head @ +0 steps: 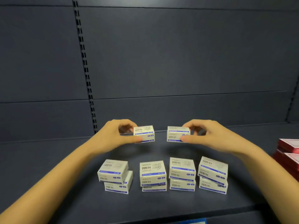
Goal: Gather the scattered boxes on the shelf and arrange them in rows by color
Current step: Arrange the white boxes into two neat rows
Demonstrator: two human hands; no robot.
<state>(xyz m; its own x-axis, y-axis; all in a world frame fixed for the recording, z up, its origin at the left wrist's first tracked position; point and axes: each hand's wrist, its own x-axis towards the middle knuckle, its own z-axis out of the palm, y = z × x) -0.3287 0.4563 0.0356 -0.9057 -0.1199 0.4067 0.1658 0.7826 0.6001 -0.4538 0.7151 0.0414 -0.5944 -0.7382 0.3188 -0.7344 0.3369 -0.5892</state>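
Small white boxes with blue stripes stand on the dark shelf (64,159). My left hand (116,135) pinches one white box (144,134) between thumb and fingers, held above the shelf. My right hand (205,135) pinches another white box (177,134) beside it at the same height. Below them, near the front, several more white boxes form a row of two-high stacks: a skewed stack (114,175) at the left, then stacks at the middle (152,174), right of middle (182,173) and far right (212,174).
A pile of red boxes (289,152) sits at the right edge of the shelf. The dark back panel (178,62) rises behind, with a slotted upright (85,70) left of centre. A blue label (192,221) shows on the shelf's front lip.
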